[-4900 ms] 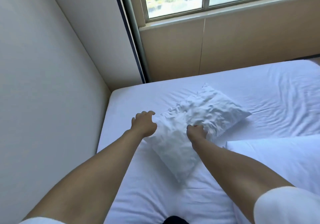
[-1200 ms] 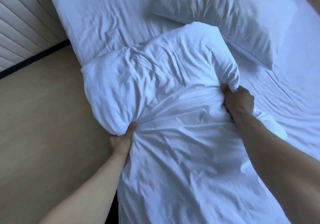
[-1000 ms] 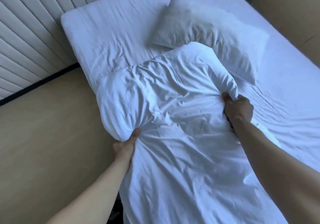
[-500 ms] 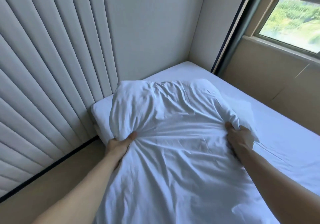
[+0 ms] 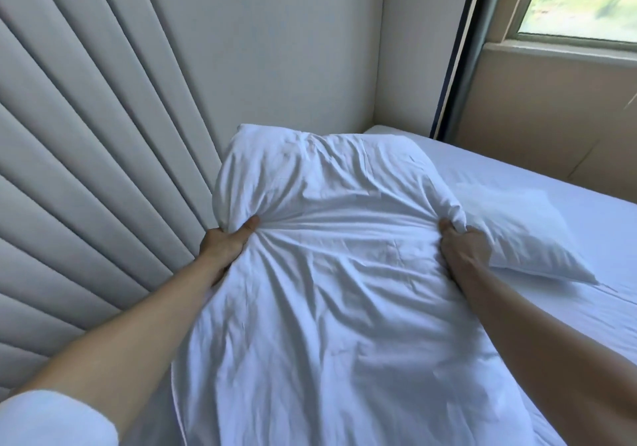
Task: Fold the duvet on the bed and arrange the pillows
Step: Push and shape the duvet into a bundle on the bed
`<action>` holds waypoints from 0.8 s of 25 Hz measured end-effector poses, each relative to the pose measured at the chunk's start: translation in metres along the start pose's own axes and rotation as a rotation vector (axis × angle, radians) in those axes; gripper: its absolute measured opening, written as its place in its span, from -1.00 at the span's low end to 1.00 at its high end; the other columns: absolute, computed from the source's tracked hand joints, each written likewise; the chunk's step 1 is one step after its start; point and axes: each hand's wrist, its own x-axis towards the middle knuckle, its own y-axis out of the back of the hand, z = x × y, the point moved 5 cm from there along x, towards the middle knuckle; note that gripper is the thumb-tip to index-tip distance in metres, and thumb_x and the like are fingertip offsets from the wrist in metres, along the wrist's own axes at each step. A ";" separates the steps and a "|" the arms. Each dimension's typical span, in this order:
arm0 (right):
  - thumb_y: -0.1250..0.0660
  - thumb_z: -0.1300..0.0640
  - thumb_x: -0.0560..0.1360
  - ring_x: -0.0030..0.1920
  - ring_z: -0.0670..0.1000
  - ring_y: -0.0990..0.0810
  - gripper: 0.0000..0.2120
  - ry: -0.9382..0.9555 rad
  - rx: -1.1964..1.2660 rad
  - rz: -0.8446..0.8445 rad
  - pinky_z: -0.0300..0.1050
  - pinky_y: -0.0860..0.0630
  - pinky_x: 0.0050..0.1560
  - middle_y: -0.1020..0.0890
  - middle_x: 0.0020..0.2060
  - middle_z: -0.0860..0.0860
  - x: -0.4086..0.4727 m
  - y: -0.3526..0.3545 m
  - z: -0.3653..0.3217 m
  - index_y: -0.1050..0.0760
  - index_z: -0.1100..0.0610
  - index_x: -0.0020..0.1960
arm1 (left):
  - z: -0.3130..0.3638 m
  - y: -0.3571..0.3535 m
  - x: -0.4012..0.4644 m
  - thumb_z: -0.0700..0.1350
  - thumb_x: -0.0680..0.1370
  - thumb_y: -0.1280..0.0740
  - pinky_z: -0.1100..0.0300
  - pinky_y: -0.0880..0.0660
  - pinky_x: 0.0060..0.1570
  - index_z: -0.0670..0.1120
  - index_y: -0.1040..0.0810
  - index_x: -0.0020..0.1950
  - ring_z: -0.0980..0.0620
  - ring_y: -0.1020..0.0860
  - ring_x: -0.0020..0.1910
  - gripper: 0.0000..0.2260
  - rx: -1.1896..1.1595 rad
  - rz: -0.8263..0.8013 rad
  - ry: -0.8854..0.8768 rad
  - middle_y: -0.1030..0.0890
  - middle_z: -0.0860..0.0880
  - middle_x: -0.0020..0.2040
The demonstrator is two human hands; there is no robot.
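A large white pillow [image 5: 324, 239] in a loose, wrinkled case fills the middle of the view, lifted toward the headboard. My left hand [image 5: 224, 242] grips its left side and my right hand [image 5: 463, 249] grips its right side, each bunching the fabric. The pillow's stuffed upper half bulges above my hands; the slack case hangs down toward me. A second white pillow [image 5: 524, 239] lies flat on the bed [image 5: 565, 190] just right of my right hand. No duvet can be told apart from the bedding here.
A grey padded headboard [image 5: 86, 170] with slanted ribs runs along the left. A pale wall stands behind the bed, with a dark window frame [image 5: 458, 49], a beige panel [image 5: 544, 111] and a window at the right.
I have raised the held pillow off the mattress toward the headboard and my view has tilted up. The second pillow shows again, to the right of my right hand. Both grips are unchanged.
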 end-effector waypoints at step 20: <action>-0.36 -0.20 0.52 0.10 0.28 -0.62 -0.61 -0.250 0.129 0.657 0.10 -0.52 0.17 -0.68 0.00 0.25 0.099 -0.192 -0.151 -0.58 0.16 -0.10 | 0.249 -0.159 0.456 0.47 0.21 -0.53 0.05 -0.43 0.40 -0.21 -0.34 0.55 -0.13 -0.51 0.39 0.13 0.200 -0.659 -0.236 -0.49 -0.11 0.47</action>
